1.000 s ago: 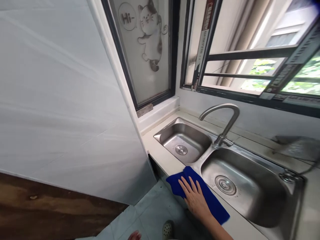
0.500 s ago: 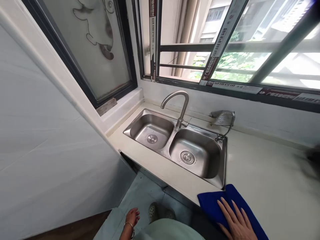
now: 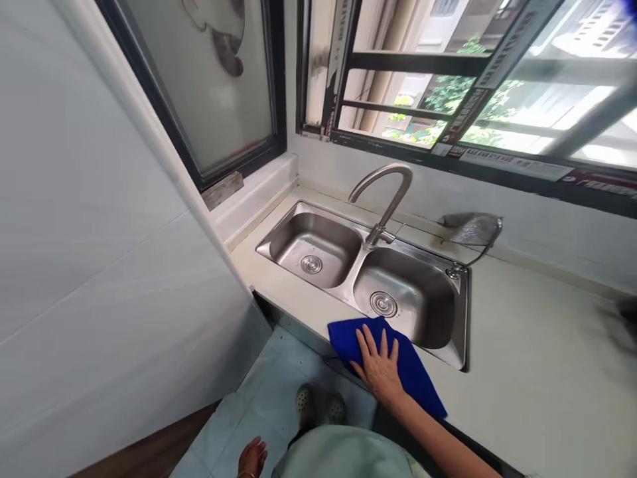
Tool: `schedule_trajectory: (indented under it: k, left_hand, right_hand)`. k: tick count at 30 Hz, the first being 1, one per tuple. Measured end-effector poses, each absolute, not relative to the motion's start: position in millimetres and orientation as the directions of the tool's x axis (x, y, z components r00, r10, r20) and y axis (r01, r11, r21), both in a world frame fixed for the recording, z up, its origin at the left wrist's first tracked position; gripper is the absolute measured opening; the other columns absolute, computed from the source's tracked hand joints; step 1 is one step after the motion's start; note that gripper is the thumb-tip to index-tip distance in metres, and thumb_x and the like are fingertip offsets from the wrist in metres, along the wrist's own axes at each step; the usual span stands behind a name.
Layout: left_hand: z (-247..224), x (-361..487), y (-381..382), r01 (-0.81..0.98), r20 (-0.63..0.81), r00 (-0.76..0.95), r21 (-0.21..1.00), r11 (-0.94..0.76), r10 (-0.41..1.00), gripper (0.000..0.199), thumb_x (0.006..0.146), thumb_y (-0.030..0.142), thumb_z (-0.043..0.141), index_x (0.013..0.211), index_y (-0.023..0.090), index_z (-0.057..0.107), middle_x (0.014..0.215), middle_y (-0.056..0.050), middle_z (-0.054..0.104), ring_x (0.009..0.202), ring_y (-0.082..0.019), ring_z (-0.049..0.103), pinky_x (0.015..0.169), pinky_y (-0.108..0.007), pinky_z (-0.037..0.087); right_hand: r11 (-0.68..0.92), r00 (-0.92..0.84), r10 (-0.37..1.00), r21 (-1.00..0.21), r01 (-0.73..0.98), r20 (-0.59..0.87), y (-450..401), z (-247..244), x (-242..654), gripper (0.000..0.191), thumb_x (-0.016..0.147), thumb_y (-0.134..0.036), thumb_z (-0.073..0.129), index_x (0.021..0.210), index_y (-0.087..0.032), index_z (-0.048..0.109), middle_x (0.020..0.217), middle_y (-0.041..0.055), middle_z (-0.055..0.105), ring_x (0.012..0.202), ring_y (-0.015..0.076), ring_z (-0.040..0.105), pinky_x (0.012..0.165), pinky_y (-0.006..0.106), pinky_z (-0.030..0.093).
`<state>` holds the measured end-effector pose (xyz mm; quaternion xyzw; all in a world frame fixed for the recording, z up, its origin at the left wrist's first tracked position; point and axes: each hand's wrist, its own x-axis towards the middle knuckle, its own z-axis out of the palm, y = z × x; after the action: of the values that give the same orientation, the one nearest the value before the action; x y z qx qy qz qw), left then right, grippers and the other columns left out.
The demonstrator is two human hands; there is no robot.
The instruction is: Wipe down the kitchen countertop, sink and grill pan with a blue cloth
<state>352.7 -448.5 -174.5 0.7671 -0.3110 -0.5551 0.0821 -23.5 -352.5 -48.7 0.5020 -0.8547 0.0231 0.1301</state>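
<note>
My right hand (image 3: 381,368) lies flat with fingers spread on a blue cloth (image 3: 413,375). The cloth rests on the counter's front strip, before the right basin of the steel double sink (image 3: 343,292). One corner of it hangs at the counter edge, and its far side reaches the sink rim. Low in the view, my left hand (image 3: 253,458) hangs over the floor, its fingers loosely bent and holding nothing. A curved steel faucet (image 3: 398,192) rises behind the two basins.
A bent metal piece with clear wrapping (image 3: 475,229) stands behind the sink's right corner. At the left a white panel (image 3: 124,265) borders the counter (image 3: 537,352). A dark, blurred object (image 3: 627,309) sits at the far right. Windows with dark frames (image 3: 418,63) line the back.
My right hand has slid the blue cloth leftward along the counter's front edge, from the sink's right corner to before the right basin. My left hand has sunk lower in view.
</note>
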Motion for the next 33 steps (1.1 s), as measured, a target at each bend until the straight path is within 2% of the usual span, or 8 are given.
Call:
schedule_trajectory:
  k: [5, 10, 13, 17, 20, 23, 26, 33]
  left_hand:
    - [-184.7, 369.7, -443.3, -0.258, -0.876, 0.175, 0.399, -0.880, -0.449, 0.011, 0.063, 0.035, 0.063, 0.062, 0.027, 0.056, 0.075, -0.008, 0.069, 0.098, -0.026, 0.071, 0.083, -0.037, 0.058]
    - [-186.5, 348.1, -474.1, -0.296, -0.886, 0.105, 0.406, -0.865, -0.452, 0.005, 0.064, 0.027, 0.056, 0.058, 0.026, 0.056, 0.066, -0.007, 0.067, 0.080, -0.022, 0.072, 0.075, -0.034, 0.058]
    - [-182.8, 317.2, -503.9, -0.353, -0.866, 0.031, 0.457, -0.816, -0.499, 0.006, 0.063, 0.028, 0.054, 0.063, 0.025, 0.059, 0.066, -0.007, 0.068, 0.063, -0.019, 0.067, 0.062, -0.032, 0.055]
    - [-154.9, 259.5, -534.1, -0.395, -0.770, -0.120, 0.616, -0.682, -0.627, 0.030, 0.061, 0.042, 0.059, 0.082, 0.023, 0.067, 0.076, -0.004, 0.071, 0.050, -0.013, 0.056, 0.049, -0.028, 0.045]
    - [-121.3, 215.3, -539.9, -0.368, -0.606, -0.253, 0.781, -0.504, -0.754, 0.051, 0.052, 0.053, 0.065, 0.090, 0.018, 0.069, 0.077, -0.005, 0.070, 0.049, -0.012, 0.054, 0.048, -0.028, 0.041]
    - [-96.8, 182.6, -533.8, -0.359, -0.552, -0.296, 0.821, -0.445, -0.780, 0.060, 0.049, 0.060, 0.066, 0.090, 0.016, 0.069, 0.075, -0.005, 0.069, 0.048, -0.011, 0.052, 0.047, -0.027, 0.040]
    - [-86.5, 167.3, -520.4, -0.377, -0.524, -0.319, 0.835, -0.401, -0.790, 0.061, 0.052, 0.065, 0.065, 0.089, 0.016, 0.069, 0.074, -0.005, 0.068, 0.048, -0.010, 0.052, 0.046, -0.026, 0.040]
    - [-64.9, 159.8, -493.2, -0.439, -0.450, -0.399, 0.859, -0.264, -0.799, 0.049, 0.066, 0.062, 0.061, 0.090, 0.019, 0.066, 0.074, -0.002, 0.066, 0.049, -0.010, 0.052, 0.045, -0.025, 0.041]
  right_hand:
    - [0.461, -0.451, -0.880, 0.039, -0.887, 0.151, -417.5, -50.1, -8.6, 0.081, 0.090, -0.048, 0.052, 0.157, -0.019, 0.016, 0.164, 0.0089, 0.009, 0.146, 0.0513, 0.005, 0.109, 0.078, 0.014]
    - [0.467, -0.468, -0.882, -0.027, -0.884, 0.056, -470.0, -40.2, 1.2, 0.084, 0.085, -0.049, 0.061, 0.155, -0.019, 0.026, 0.164, 0.0103, 0.009, 0.145, 0.0536, 0.001, 0.108, 0.080, 0.006]
    - [0.444, -0.449, -0.893, -0.081, -0.892, 0.045, -488.5, -32.7, 0.9, 0.092, 0.081, -0.054, 0.066, 0.155, -0.019, 0.024, 0.164, 0.0125, 0.008, 0.145, 0.0539, 0.003, 0.107, 0.082, 0.007]
    - [0.412, -0.424, -0.902, -0.133, -0.902, 0.081, -493.6, -28.0, -2.8, 0.093, 0.082, -0.055, 0.065, 0.156, -0.019, 0.020, 0.164, 0.0128, 0.008, 0.145, 0.0536, 0.004, 0.106, 0.083, 0.010]
    - [0.382, -0.401, -0.911, -0.162, -0.910, 0.102, -484.4, -26.5, -8.6, 0.090, 0.084, -0.053, 0.064, 0.155, -0.019, 0.021, 0.164, 0.0120, 0.011, 0.146, 0.0514, 0.006, 0.108, 0.080, 0.014]
    - [0.314, -0.337, -0.935, -0.178, -0.933, 0.114, -462.2, -25.2, -19.8, 0.087, 0.084, -0.048, 0.066, 0.155, -0.023, 0.023, 0.164, 0.0098, 0.016, 0.148, 0.0444, 0.010, 0.114, 0.071, 0.017]
    - [0.275, -0.297, -0.949, -0.186, -0.943, 0.107, -425.5, -23.3, -34.5, 0.088, 0.082, -0.043, 0.069, 0.155, -0.027, 0.024, 0.164, 0.0074, 0.018, 0.149, 0.0376, 0.013, 0.119, 0.064, 0.016]
    - [0.358, -0.376, -0.925, -0.214, -0.909, 0.050, -307.6, -12.4, -70.5, 0.090, 0.081, -0.047, 0.068, 0.155, -0.028, 0.020, 0.164, 0.0031, 0.019, 0.150, 0.0346, 0.014, 0.120, 0.059, 0.016]
